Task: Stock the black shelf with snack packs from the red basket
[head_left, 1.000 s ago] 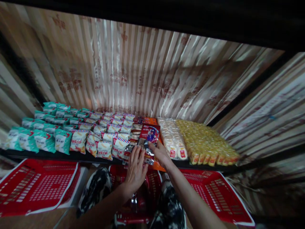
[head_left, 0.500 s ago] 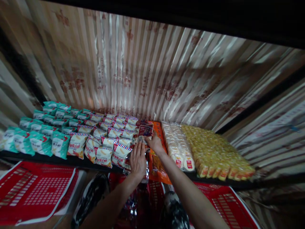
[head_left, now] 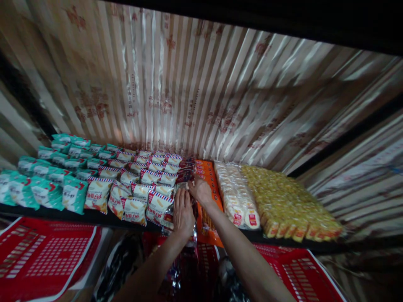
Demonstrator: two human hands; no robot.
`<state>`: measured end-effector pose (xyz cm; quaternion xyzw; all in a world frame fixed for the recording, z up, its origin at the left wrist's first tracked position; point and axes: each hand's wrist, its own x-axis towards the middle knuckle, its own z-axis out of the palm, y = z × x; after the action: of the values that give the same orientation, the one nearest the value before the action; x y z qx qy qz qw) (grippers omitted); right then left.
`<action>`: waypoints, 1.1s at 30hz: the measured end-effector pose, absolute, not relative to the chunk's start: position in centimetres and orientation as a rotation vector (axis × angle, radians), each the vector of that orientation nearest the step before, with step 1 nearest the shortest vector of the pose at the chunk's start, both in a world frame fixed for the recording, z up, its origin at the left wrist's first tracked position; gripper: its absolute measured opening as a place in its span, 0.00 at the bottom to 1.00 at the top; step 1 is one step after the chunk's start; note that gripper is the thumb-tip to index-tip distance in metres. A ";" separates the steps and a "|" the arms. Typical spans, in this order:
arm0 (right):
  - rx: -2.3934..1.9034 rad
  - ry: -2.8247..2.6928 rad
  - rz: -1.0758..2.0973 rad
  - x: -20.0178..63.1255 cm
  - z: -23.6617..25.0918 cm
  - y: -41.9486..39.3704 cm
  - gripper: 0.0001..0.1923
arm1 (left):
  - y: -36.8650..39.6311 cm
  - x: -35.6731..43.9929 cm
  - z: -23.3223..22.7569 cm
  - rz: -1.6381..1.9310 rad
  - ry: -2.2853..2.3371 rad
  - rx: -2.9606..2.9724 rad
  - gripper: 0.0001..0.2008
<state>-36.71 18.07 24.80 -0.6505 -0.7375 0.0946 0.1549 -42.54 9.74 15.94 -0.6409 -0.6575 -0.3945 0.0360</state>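
Observation:
My left hand (head_left: 184, 213) lies on a row of dark, shiny packets, its fingers stretched out and close together. Beside it, my right hand (head_left: 200, 189) has its fingers curled at the near edge of a dark red packet (head_left: 185, 173), which lies flat in that row. Left of the row sit several cream snack bags (head_left: 134, 209) with red and blue striped tops. Orange packets (head_left: 208, 218) lie just to the right, partly under my right forearm. What is beneath my left palm is hidden.
Teal bags (head_left: 74, 193) fill the shelf's left part. White-wrapped packs (head_left: 239, 197) and yellow-wrapped packs (head_left: 289, 201) stand on the right. Red baskets (head_left: 59, 256) are below the shelf on both sides. A striped plastic-covered wall (head_left: 176, 84) rises behind; a dark beam crosses overhead.
The dark red packet, tilted up in my right hand before, now lies lower and flatter in its row. My right hand has moved slightly left and down; my left hand stays nearly in place.

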 end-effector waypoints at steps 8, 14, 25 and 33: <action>-1.902 -2.201 0.047 -36.0 25.7 17.1 0.18 | 10.2 -42.6 15.6 -1.230 -1.962 -2.015 0.24; -1.609 -2.357 -0.157 -36.8 25.3 18.8 0.16 | 9.8 -42.5 16.0 -1.256 -1.962 -2.024 0.21; -1.581 -2.435 0.106 -37.2 22.8 20.9 0.18 | 9.3 -42.7 16.4 -1.241 -1.952 -2.101 0.26; -1.379 -2.339 0.126 -36.9 22.2 20.8 0.16 | 9.1 -43.1 17.4 -1.274 -1.931 -2.109 0.21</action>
<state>-36.92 20.82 22.22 -0.4960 -0.8412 0.0452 0.2103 -43.13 9.07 17.45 -0.6736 -0.6169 -0.4070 0.0056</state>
